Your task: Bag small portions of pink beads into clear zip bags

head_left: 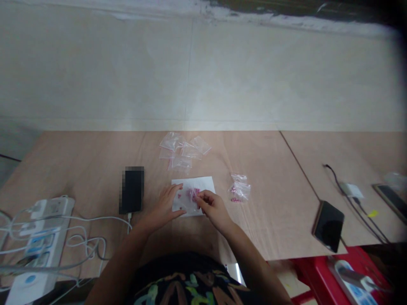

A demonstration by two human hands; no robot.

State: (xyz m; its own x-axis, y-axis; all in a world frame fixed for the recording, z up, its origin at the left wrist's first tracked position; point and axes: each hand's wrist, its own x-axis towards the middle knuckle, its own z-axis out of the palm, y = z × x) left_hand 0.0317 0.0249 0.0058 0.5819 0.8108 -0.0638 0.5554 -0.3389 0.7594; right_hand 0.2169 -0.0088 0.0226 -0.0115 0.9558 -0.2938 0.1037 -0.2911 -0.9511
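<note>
A white sheet of paper [206,183] lies on the table in front of me. Over it is a small clear plastic bag [192,195] with small pink-red pieces in or under it; I cannot tell which. My right hand [210,204] pinches the bag's right side between thumb and fingers. At the paper's left edge, my left hand [168,203] is open, thumb and fingers spread around a few loose pink pieces [179,196]. To the right of the paper lie filled plastic bags [241,189] with similar pink-red pieces.
Several flat clear bags [181,149] lie behind the paper. A dark phone [133,189] on a white cable is at the left, near a power strip [47,237] with tangled cords. Another phone [329,225] rests at the right, above a red stool [359,271].
</note>
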